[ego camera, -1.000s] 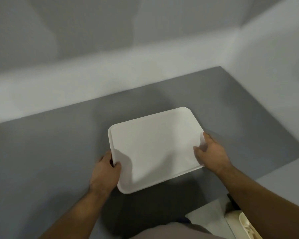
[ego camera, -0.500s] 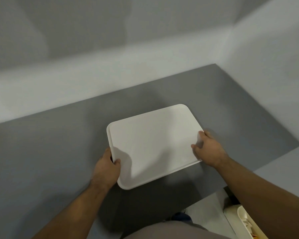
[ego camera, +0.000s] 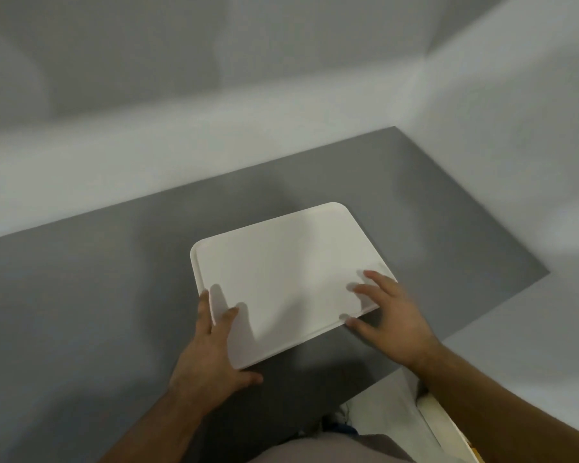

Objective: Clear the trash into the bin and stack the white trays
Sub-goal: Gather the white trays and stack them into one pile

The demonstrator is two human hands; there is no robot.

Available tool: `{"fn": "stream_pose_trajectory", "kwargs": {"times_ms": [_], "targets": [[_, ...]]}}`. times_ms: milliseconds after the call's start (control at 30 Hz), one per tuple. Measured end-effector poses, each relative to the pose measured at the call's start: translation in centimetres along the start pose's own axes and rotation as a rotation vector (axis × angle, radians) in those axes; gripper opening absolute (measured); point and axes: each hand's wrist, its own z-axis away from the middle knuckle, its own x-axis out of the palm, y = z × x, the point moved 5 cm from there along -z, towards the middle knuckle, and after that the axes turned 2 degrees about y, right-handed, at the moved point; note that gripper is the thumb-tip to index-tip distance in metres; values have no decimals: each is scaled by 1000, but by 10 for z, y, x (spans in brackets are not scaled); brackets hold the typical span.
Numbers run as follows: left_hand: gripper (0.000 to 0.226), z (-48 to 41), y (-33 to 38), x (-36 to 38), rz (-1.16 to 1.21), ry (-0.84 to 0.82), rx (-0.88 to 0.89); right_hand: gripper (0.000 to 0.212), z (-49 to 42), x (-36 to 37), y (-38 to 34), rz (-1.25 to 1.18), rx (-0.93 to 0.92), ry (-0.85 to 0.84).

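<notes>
One white tray flat on grey table; left hand and right hand spread, fingers loose at near corners.

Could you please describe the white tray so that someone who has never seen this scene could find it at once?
Look at the dark grey surface that runs into the corner of the pale walls. Near its front edge, lying flat and slightly askew, is the white tray, with the left hand and the right hand spread open at its near corners. It is the only white, round-cornered rectangle on that grey top.

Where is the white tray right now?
In the head view, the white tray lies centre-frame on the grey table, with the left hand and right hand open at its near corners.
</notes>
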Motion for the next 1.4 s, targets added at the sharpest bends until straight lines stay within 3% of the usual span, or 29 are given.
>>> {"fn": "stream_pose_trajectory", "kwargs": {"times_ms": [167, 333, 800, 1067, 1233, 1400], "targets": [[105, -1, 9, -5, -118, 25, 49, 62, 12, 23, -14, 176, -61, -18], [96, -1, 13, -8, -161, 50, 77, 60, 9, 33, -16, 231, -13, -8], [87, -55, 90, 6, -238, 98, 164, 41, -40, -6, 41, 160, 71, 129], [88, -128, 165, 19, -234, 86, 144, 36, -113, -43, 110, 76, 114, 129], [86, -181, 211, 23, -255, 69, 123, 14, -168, -66, 149, 50, 99, 147], [86, -230, 250, 24, -332, 45, 89, 12, -219, -86, 180, 25, 127, 129]]}}
